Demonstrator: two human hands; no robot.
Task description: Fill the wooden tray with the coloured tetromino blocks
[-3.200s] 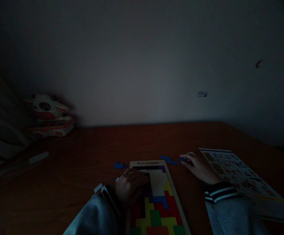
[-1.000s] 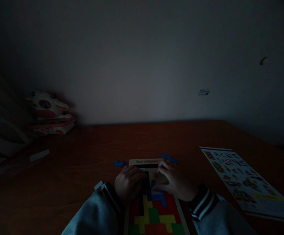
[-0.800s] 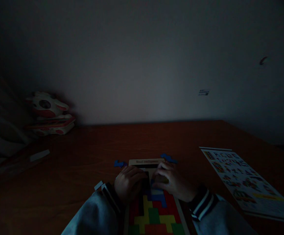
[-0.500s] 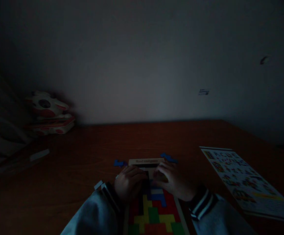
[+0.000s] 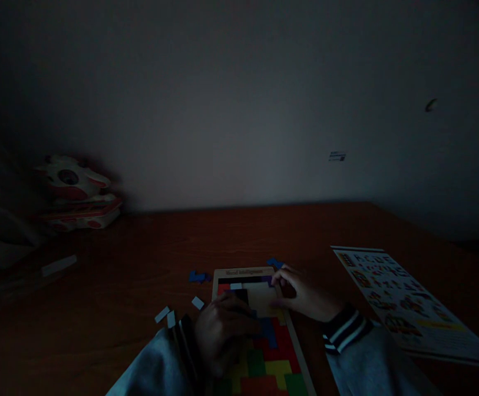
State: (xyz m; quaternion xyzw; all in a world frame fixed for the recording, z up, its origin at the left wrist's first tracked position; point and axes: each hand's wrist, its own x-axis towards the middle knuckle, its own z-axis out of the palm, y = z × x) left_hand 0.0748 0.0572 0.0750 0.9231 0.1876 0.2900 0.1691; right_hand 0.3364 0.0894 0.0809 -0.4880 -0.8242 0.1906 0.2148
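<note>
A wooden puzzle tray [image 5: 243, 271] with a pale frame holds red, yellow, green, blue and orange block pieces. My left hand [image 5: 223, 333] lies over its left middle part, fingers stretched to the right across the pieces. Those fingertips are beside a blue piece [image 5: 269, 331]; what lies under the palm is hidden. At the tray's upper right edge is my right hand [image 5: 308, 296], thumb and forefinger apart in a curve. Its forefinger is near a purple piece [image 5: 267, 280] in the corner. A white piece [image 5: 236, 286] lies inside, near the top.
Several loose white pieces [image 5: 197, 302] lie left of the tray. Blue pieces [image 5: 197, 276] rest beyond its upper left corner, and another blue piece [image 5: 274, 262] is behind the upper right. A printed sheet [image 5: 404, 302] lies right; a white-and-red toy [image 5: 78, 192] stands far left.
My right hand has moved right, from over the tray to its edge, uncovering a bare pale area and a purple piece. My left hand has shifted down, its fingers reaching across the blue piece.
</note>
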